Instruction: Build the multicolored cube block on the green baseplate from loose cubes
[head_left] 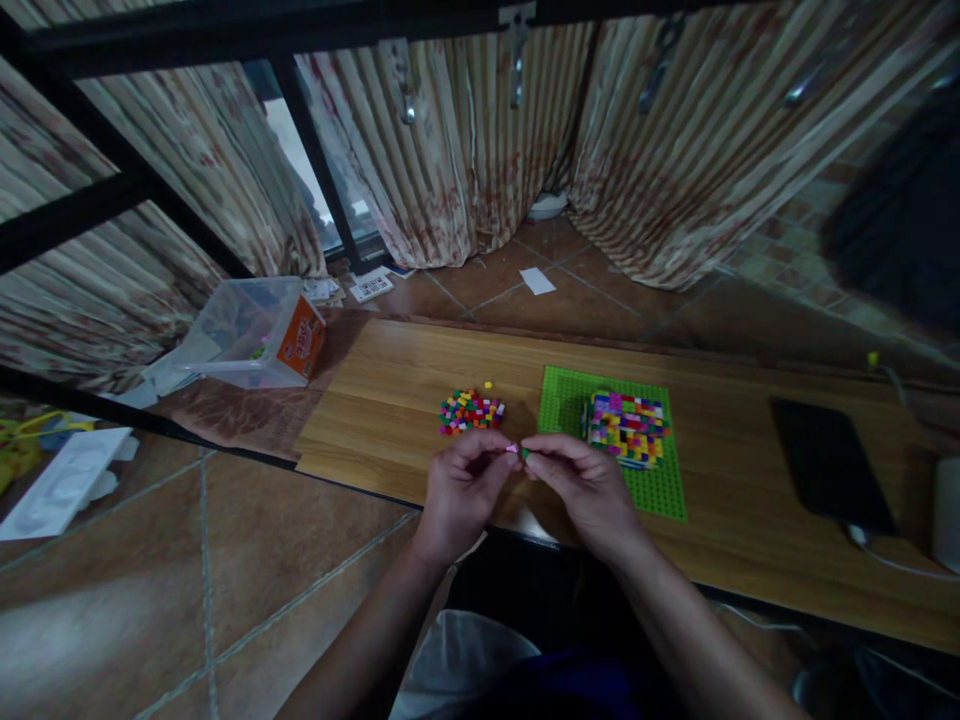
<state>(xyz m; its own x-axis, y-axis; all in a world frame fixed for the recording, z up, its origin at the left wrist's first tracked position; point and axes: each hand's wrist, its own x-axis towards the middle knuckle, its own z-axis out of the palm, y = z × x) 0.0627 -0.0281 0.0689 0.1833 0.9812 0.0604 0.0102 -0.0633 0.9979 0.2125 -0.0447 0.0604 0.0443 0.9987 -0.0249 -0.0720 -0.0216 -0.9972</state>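
Note:
Between the thumb and forefinger of my left hand [466, 490] is a small pink toy brick [512, 448]. My right hand [585, 490] pinches a small green toy brick [525, 454] close beside it; whether the two bricks touch I cannot tell. Just beyond my left hand lies a loose pile of small bricks [471, 411] in many colours, with a single yellow brick [489, 385] apart from it. Behind my right hand, a multicoloured block of stacked bricks [628, 428] stands on a green studded baseplate [562, 390], partly covered by that hand.
All this sits on a long wooden table [397, 370]. A dark phone or tablet [831, 465] with a white cable [892, 565] lies to the right. At the far left stands a clear plastic box [255, 330] with an orange label. Patterned curtains [465, 150] hang behind.

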